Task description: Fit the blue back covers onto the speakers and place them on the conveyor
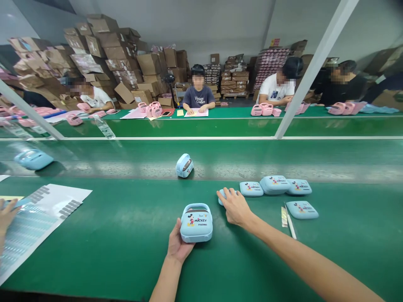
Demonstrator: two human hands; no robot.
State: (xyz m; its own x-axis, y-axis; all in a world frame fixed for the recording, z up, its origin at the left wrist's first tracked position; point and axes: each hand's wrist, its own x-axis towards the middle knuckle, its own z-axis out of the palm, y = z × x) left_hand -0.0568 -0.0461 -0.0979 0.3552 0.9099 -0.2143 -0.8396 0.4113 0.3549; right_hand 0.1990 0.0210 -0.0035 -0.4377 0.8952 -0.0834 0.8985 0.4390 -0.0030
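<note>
In my left hand (180,245) is a small light-blue handled case (196,228) with a Mickey print, held upright from below and the side. My right hand (234,206) reaches over another light-blue piece (221,197), its fingers curled across the top and hiding most of it. Just right of that hand, light-blue Mickey-printed covers (251,189) lie in a row, one of them a thicker piece (275,184). A separate cover (302,209) lies nearer me, beside a white pen-like tool (291,224) and a small paper strip (283,217).
A blue handled case (184,165) stands on the belt (126,157), with another blue case (33,159) further left. At left, a co-worker's hand (6,216) touches sticker sheets (34,226). People sit across at a bench with pink cases (154,110); slanted posts (315,69) rise between.
</note>
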